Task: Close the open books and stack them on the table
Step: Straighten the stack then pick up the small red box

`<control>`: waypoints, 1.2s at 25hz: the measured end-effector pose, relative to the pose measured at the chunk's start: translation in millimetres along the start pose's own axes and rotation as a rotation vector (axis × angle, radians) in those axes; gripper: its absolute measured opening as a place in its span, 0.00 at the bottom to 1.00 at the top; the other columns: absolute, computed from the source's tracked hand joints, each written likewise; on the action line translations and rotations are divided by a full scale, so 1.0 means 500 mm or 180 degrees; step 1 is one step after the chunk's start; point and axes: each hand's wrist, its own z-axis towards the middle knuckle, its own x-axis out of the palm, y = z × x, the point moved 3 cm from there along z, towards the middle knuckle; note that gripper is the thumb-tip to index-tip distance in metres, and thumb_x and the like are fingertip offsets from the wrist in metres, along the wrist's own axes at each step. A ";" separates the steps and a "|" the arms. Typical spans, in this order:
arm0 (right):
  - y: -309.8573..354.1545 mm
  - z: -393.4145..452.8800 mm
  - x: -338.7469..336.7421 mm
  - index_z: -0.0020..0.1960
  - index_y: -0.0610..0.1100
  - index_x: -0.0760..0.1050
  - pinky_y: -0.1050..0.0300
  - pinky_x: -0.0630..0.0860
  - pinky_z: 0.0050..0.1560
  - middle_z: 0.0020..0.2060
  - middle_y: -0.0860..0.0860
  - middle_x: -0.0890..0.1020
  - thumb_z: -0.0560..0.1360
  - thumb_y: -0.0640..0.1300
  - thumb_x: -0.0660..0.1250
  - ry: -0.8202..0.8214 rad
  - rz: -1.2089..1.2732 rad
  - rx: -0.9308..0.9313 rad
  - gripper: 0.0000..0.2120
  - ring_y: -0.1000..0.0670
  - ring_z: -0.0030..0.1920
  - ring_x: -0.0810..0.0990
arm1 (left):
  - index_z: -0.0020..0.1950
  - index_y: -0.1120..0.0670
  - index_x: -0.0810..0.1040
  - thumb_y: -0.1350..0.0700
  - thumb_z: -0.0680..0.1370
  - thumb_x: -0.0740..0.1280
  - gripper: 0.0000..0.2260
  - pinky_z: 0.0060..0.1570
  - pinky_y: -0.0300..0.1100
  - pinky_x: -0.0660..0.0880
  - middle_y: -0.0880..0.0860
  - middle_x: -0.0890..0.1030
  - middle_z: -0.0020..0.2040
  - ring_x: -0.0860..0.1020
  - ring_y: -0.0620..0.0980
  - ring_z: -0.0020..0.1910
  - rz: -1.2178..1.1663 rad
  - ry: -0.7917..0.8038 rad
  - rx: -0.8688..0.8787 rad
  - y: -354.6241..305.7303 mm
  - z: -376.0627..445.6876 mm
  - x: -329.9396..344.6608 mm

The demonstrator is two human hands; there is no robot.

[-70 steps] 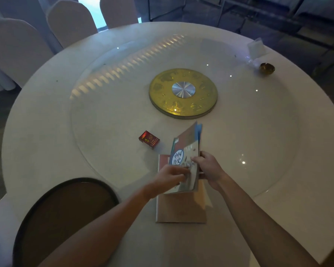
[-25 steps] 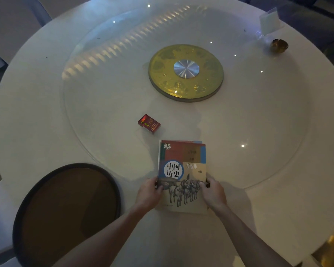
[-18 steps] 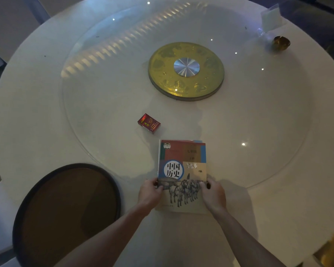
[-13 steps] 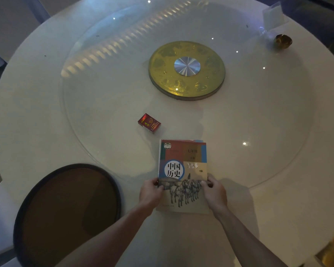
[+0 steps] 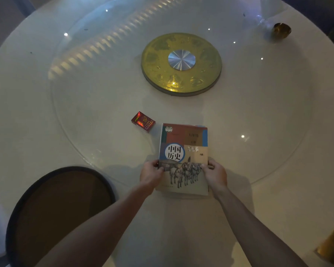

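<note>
A closed history textbook (image 5: 183, 151) with horses on its cover lies flat on the round white table (image 5: 278, 189), near its front edge. It covers another book, of which only thin edges show beneath it. My left hand (image 5: 151, 173) grips the stack's left edge near the lower corner. On the opposite side, my right hand (image 5: 214, 173) holds the right edge, thumb resting on the cover.
A red cigarette pack (image 5: 143, 121) lies just up-left of the books on the glass turntable (image 5: 104, 93). A gold disc (image 5: 181, 63) marks its centre. A small gold bowl (image 5: 281, 31) sits far right. A dark round chair seat (image 5: 60, 209) stands at lower left.
2.8 s ago both hands held the textbook tilted above a tan book. It was then laid flat on that book. Over the last second the hands stay on its sides.
</note>
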 end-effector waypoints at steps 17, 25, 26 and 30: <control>0.335 0.057 0.205 0.71 0.42 0.76 0.64 0.74 0.53 0.62 0.47 0.81 0.82 0.41 0.64 0.0780 -0.0671 -0.1553 0.17 0.50 0.61 0.80 | 0.74 0.58 0.71 0.54 0.76 0.72 0.28 0.65 0.47 0.73 0.57 0.76 0.69 0.77 0.54 0.65 -0.0360 -0.0873 0.0012 -0.136 0.252 -0.226; 0.411 0.107 0.339 0.71 0.34 0.72 0.45 0.71 0.68 0.66 0.37 0.77 0.81 0.37 0.59 0.1082 -0.1658 -0.1811 0.20 0.38 0.68 0.74 | 0.47 0.57 0.80 0.55 0.73 0.67 0.07 0.51 0.54 0.81 0.60 0.82 0.45 0.82 0.57 0.46 -0.0737 -0.0545 -0.0376 -0.070 0.290 -0.199; 0.412 0.112 0.347 0.69 0.35 0.73 0.47 0.72 0.64 0.63 0.37 0.77 0.80 0.37 0.59 0.1144 -0.1729 -0.1706 0.18 0.38 0.66 0.75 | 0.45 0.57 0.81 0.58 0.74 0.66 0.06 0.48 0.51 0.80 0.61 0.82 0.43 0.81 0.57 0.44 -0.0760 -0.0470 -0.0322 -0.066 0.287 -0.195; 0.398 0.110 0.373 0.63 0.40 0.79 0.54 0.72 0.48 0.53 0.41 0.84 0.80 0.39 0.62 0.1330 -0.1538 -0.1407 0.14 0.42 0.53 0.81 | 0.59 0.53 0.84 0.55 0.74 0.69 0.14 0.45 0.45 0.76 0.56 0.86 0.49 0.82 0.54 0.44 -0.0972 -0.0278 -0.0106 -0.072 0.274 -0.202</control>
